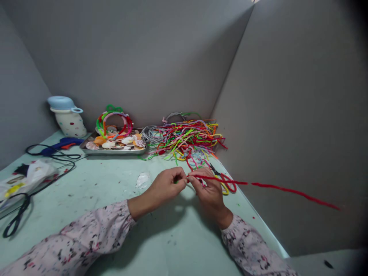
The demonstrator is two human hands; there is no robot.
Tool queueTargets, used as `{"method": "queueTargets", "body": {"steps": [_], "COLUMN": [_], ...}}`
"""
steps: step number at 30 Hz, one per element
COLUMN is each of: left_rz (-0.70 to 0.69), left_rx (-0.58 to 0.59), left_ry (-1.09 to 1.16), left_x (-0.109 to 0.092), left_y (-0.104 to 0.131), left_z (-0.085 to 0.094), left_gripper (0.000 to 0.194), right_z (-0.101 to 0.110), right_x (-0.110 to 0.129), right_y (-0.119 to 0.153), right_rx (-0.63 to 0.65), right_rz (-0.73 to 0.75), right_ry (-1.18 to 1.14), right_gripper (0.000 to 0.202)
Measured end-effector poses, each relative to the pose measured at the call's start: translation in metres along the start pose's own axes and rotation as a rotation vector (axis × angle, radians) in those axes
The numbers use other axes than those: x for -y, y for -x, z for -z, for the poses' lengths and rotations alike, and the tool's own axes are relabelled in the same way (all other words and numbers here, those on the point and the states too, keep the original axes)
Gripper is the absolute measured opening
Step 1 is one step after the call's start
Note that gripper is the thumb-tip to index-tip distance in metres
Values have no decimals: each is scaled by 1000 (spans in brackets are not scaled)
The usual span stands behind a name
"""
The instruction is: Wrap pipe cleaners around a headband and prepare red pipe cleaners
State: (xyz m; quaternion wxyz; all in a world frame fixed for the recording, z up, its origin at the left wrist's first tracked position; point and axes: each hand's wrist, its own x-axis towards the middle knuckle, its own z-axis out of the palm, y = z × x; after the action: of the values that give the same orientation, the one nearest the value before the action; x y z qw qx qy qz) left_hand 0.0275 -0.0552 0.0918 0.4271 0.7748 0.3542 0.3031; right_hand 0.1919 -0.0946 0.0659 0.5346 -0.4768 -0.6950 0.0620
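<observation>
A long red pipe cleaner [287, 188] stretches rightward from my fingertips, past the table's edge, with a short break in its visible line. Its near end is pinched by my right hand [209, 191], thumb and forefinger closed. My left hand [169, 185] meets it fingertip to fingertip, closed in a pinch at the same end. A bit of green shows inside the left hand's curl; what it belongs to is mostly hidden. Behind my right hand lie scissors [232, 184] with red and yellow handles, partly covered.
A heap of coloured pipe cleaners [192, 136] lies at the back, beside coiled grey wire [155, 134]. Left of it, a metal tray [115, 152] holds shells and wrapped rings [126, 124]. A lidded bottle [70, 122], blue glue gun [64, 143], black cable [43, 188] and plastic bag [41, 170] occupy the left.
</observation>
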Motion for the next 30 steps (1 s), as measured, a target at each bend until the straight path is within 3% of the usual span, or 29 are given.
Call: {"method": "queueTargets", "body": {"steps": [10, 20, 30], "left_rz": [-50, -149, -191], "left_rx": [35, -7, -31], "left_ry": [-30, -155, -305], "left_x": [-5, 4, 0], "left_y": [2, 2, 8], "left_z": [1, -2, -1], "left_gripper": [17, 8, 6], "right_z": [-2, -2, -4], "right_x": [-3, -2, 0], "right_y": [1, -3, -5], "right_rx": [0, 19, 77], "right_rz": [-265, -327, -404], "right_ry": [-119, -160, -203], "right_gripper": [17, 18, 21]}}
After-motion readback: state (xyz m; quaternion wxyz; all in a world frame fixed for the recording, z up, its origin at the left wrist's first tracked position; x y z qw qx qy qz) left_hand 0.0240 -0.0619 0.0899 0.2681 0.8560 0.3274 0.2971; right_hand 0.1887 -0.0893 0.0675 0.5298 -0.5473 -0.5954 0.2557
